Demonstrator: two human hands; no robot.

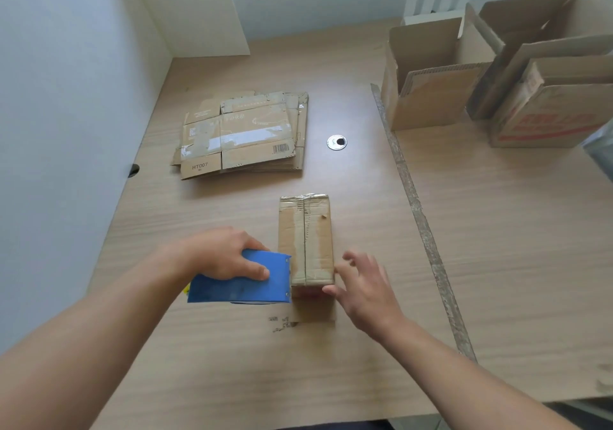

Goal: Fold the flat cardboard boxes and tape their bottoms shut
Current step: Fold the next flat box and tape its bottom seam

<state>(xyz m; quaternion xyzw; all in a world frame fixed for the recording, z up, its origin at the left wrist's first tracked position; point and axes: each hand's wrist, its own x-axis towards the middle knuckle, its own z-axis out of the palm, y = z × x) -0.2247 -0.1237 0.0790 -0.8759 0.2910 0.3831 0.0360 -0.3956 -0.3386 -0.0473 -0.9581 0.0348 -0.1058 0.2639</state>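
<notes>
The left hand (225, 257) grips a blue tape dispenser (238, 285) from above, fingers curled over its top and thumb along its side. The dispenser is a smooth, hard plastic wedge, and its toothed front edge touches the near left side of the box (311, 230). The right hand (368, 290) is open with fingers spread and holds nothing. Its fingertips rest at the box's near right corner, and it looks to be steadying the box.

The box stands between the two hands, near the middle of the table (199, 346), a little toward its near edge. It is a small, narrow cardboard box with its bottom flaps facing up. Its long axis runs straight away from the person, and the seam where the flaps meet follows that axis. Glossy clear tape seems to cover the seam already. The cardboard is matte brown, creased and scuffed, with pale patches of old tape.

The dispenser hand is the nearer one to the seam's near end, so any tearing or pressing of tape would probably happen there.

Farther off, toward the table's far left, lies a stack of flat boxes (242, 134), worn and printed, not yet folded. Beside it is a round metal cable grommet (336, 142). Near the far right corner stand several folded boxes (428, 78), open at the top.
</notes>
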